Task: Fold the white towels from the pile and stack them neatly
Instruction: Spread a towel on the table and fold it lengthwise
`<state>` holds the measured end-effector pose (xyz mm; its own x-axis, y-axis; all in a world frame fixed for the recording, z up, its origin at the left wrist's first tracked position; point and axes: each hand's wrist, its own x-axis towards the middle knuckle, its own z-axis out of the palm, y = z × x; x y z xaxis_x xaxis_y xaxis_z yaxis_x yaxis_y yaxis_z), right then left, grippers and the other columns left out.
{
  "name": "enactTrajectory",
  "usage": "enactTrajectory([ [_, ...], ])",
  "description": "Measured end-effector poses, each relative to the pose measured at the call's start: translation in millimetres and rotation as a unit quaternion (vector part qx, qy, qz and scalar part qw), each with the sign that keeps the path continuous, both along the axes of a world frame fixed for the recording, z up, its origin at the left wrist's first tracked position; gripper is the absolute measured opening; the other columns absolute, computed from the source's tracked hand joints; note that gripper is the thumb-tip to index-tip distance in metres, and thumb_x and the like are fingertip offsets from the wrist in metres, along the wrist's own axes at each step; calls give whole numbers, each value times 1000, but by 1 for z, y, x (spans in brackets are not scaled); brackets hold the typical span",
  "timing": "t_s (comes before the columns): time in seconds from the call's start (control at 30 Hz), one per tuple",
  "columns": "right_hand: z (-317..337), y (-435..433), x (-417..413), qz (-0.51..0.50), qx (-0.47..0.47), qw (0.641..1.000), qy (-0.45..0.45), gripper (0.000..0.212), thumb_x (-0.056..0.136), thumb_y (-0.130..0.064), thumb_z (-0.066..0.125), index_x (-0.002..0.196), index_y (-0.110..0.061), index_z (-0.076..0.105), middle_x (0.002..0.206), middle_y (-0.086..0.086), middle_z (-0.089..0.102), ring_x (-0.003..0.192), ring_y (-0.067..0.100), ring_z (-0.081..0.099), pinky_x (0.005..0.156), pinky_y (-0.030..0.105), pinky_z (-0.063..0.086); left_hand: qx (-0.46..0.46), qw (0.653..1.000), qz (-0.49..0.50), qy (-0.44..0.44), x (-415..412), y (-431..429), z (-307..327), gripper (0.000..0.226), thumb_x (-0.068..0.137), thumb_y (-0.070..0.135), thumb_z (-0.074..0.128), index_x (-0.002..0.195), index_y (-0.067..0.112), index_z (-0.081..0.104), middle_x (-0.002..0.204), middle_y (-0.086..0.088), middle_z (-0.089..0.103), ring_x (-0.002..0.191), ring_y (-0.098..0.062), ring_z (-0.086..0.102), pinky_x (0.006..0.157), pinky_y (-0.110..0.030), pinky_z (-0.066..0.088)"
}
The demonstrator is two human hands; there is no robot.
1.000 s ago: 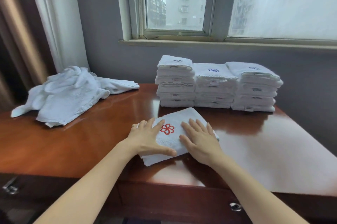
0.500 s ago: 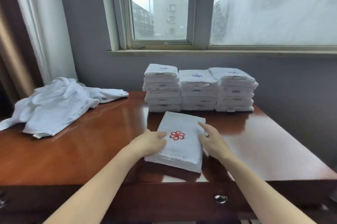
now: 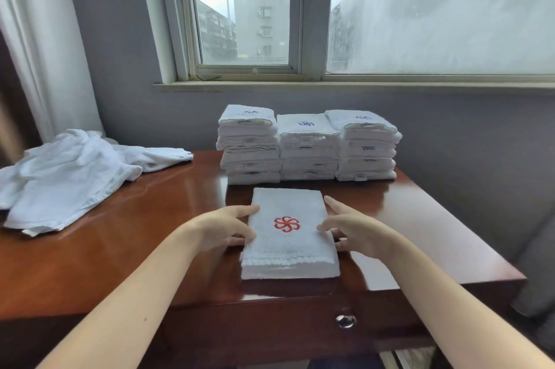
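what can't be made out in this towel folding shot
All from the head view:
- Unfolded pile: cut off by the left frame edge; its towels can't be counted.
- Three stacks: their labels are too small to read.
- Left hand and right hand: lower fingers hidden by the folded towel's sides, so gripping or only touching is unclear.
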<state>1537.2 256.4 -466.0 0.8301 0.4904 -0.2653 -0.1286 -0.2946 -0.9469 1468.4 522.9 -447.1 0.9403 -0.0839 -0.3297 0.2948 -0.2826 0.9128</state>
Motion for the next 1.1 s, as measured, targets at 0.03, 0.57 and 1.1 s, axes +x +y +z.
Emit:
enactTrajectory([
  [0.03,-1,-1,1,8,12,1000,2,58,84,-1,59,109,-53,51,108,-12,73,84,9,70,71,30,55,-18,1000,4,1,1,2,-1,74,84,-14,59,148,19,41,143,-4,51,122,-19,58,106,-34,46],
  [0.57,9,-12,-9,50,-24,998,12,94,76,-5,75,152,-32,27,130,-2,57,99,14,68,68,26,55,-103,995,13,-13,-4,5,-15,70,79,-11,68,140,20,52,122,-6,69,114,-21,66,101,-39,50],
  [1.1,35,-4,8,-41,173,967,-182,100,55,3,52,136,-53,38,98,7,70,86,25,63,78,37,49,91,944,-21,-318,4,-20,48,94,76,-20,60,149,32,34,146,4,45,95,-2,59,83,-16,51],
])
